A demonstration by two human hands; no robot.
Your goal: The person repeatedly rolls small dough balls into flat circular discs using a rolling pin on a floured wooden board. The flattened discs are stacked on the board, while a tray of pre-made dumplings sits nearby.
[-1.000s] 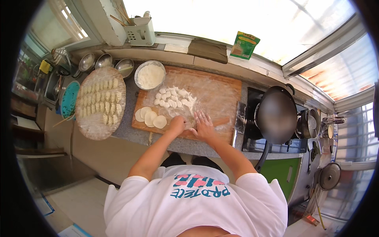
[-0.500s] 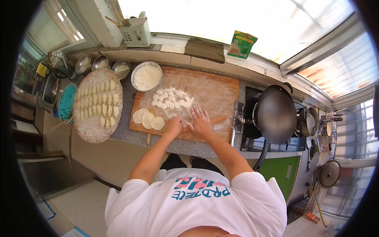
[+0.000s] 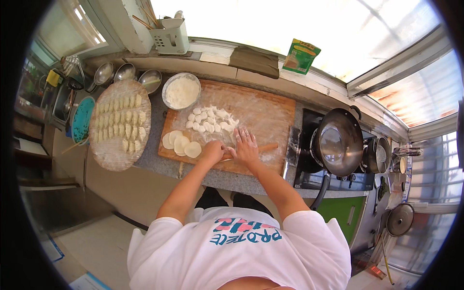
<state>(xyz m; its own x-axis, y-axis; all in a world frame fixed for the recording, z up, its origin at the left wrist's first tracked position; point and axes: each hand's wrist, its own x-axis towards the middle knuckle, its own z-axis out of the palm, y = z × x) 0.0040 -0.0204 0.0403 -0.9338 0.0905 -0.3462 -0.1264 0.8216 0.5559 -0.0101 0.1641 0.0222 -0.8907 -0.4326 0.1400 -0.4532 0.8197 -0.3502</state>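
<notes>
On a floured wooden board, my right hand lies flat with stretched fingers, its palm over a wooden rolling pin. My left hand is closed beside it, the fingers pinched at the edge of a small pale piece of dough that the hands mostly hide. Left of that hand lie several flat round dough wrappers, partly overlapping. Beyond both hands is a cluster of small floured dough pieces. A metal bowl of white flour stands at the board's far left corner.
Rows of dumplings cover a round tray on the left, near a teal basin and several metal bowls. To the right, a wok sits on the stove, its handle reaching toward me. A green packet stands on the sill.
The view has shifted slightly. Both hands stay at nearly the same place on the board, the right one still flat over the rolling pin.
</notes>
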